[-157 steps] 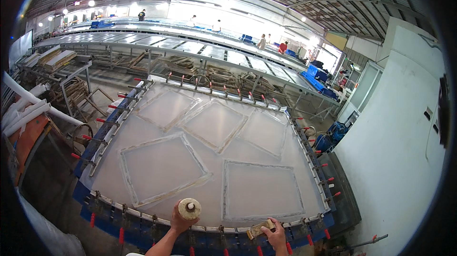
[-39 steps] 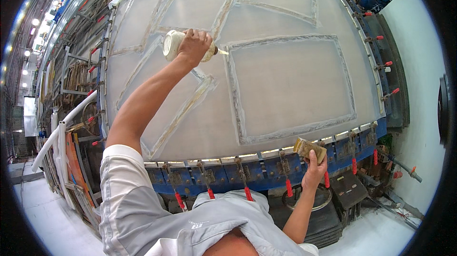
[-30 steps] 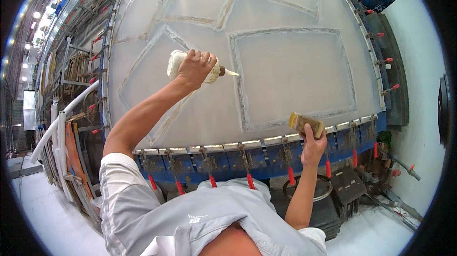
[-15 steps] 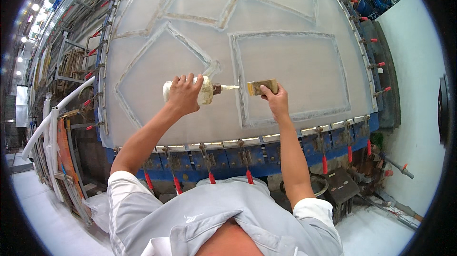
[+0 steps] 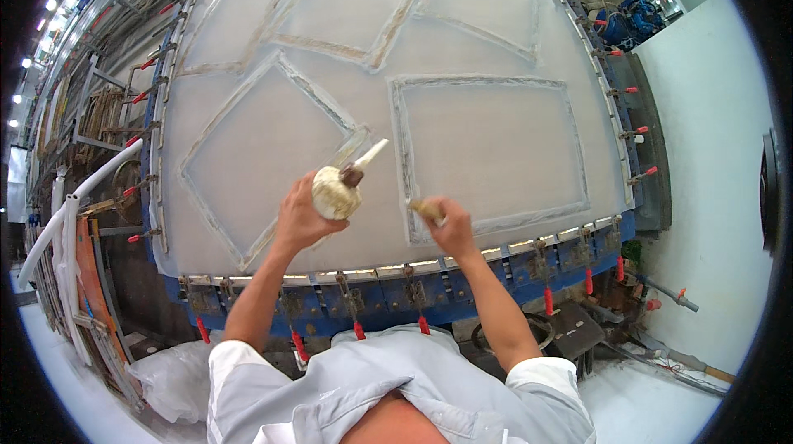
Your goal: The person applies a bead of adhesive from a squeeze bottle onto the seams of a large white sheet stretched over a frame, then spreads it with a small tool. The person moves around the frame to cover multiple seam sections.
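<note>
My left hand (image 5: 299, 214) is wrapped round a smeared white squeeze bottle (image 5: 334, 194) with a brown collar. Its pale nozzle points up and to the right, above the stretched pale mesh sheet (image 5: 487, 147). My right hand (image 5: 453, 229) grips a small yellowish-brown scraper block (image 5: 424, 209), partly hidden by the fingers. That block is at the left band of a grey-white rectangular outline (image 5: 402, 134), near its lower left corner; whether it touches the mesh I cannot tell. Left of the rectangle lies an angled outline (image 5: 216, 126) with similar smeared borders.
Toggle clamps with red handles (image 5: 548, 301) line the near edge and both sides of the blue frame (image 5: 388, 294). White pipes (image 5: 70, 237) and leaning boards stand at left, beside a clear plastic bag (image 5: 175, 378). A white wall (image 5: 702, 163) rises at right.
My left hand has tilted the bottle, so its nozzle points upward rather than sideways. My right hand has brought the block nearer me, down the rectangle's left band. The whole view has shifted slightly.
</note>
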A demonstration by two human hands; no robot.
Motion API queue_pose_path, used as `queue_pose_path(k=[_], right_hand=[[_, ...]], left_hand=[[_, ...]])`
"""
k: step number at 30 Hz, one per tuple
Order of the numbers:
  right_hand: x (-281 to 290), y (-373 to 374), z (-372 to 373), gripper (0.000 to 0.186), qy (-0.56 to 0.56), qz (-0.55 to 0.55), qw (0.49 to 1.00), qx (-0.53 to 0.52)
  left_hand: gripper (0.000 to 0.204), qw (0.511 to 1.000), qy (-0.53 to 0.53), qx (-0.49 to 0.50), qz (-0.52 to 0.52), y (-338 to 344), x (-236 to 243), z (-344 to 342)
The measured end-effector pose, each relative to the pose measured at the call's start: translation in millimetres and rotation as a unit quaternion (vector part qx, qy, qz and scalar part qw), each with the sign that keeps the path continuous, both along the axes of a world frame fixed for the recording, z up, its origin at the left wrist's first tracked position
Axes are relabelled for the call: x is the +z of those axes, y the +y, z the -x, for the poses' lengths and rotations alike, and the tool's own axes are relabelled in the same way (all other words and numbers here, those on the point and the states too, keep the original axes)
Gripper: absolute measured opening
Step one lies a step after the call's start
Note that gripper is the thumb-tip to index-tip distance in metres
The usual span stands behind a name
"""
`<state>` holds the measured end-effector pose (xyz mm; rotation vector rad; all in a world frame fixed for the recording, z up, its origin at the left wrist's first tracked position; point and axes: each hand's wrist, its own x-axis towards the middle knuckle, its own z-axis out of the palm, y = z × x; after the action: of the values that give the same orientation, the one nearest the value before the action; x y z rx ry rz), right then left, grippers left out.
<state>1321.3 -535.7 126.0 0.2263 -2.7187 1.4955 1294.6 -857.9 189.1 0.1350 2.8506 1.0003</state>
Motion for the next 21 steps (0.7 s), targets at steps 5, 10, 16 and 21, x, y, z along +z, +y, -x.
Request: queue_pose_path(k=[5, 10, 16, 21], right_hand=[[-9, 10, -54, 0.032, 0.128, -0.17, 0.948, 0.236], [23, 8, -9, 0.024, 0.004, -0.086, 0.986, 0.144], [16, -17, 176, 0.025, 0.128, -0.103, 0.986, 0.026], [-11, -30, 283, 0.027, 0.141, -0.149, 0.976, 0.069]], left_hand=[[0.103, 0.965, 0.048, 0.13, -0.222, -10, -45, -67], [0.113, 0.918, 0.108, 0.228, -0.307, -9, -86, -129], [0.119, 0.92, 0.162, 0.209, -0.29, -2, -95, -145], [0.125, 0.884, 0.161, 0.259, -0.354, 18, -104, -155]])
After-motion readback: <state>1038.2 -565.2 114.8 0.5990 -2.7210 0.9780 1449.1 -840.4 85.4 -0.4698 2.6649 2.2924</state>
